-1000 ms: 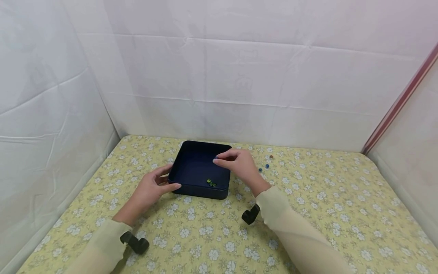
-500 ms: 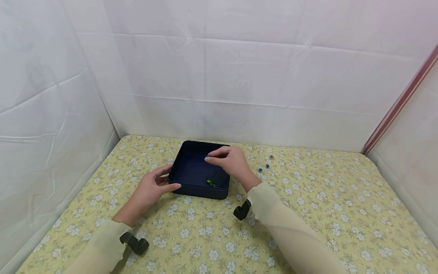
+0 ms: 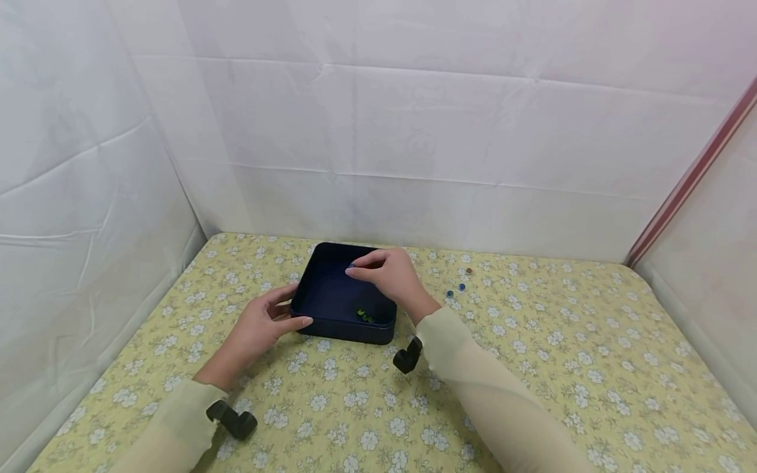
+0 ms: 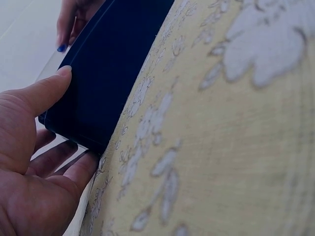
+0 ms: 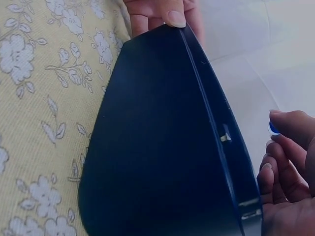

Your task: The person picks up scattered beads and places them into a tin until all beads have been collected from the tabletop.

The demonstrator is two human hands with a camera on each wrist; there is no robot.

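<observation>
A dark blue square box [image 3: 343,330] without a lid stands on the table. My left hand [image 3: 260,323] grips its near left corner, thumb on the front rim and fingers against the left side. Above the box's inside, my right hand [image 3: 387,276] pinches a small blue bead [image 5: 273,129] between thumb and fingertips; in the right wrist view it looks round, partly blue and partly clear. Several small green pieces [image 3: 365,316] lie on the box floor near its front right corner; their exact kind is too small to tell.
Right of the box, two small blue round pieces [image 3: 456,290] and one orange-brown piece [image 3: 469,270] lie on the yellow flowered tablecloth [image 3: 532,368]. White sheeting [image 3: 378,131] rises behind the table and at both sides.
My right hand has moved left and slightly back over the box, still pinching the blue bead. The left hand and the box have stayed in place.
</observation>
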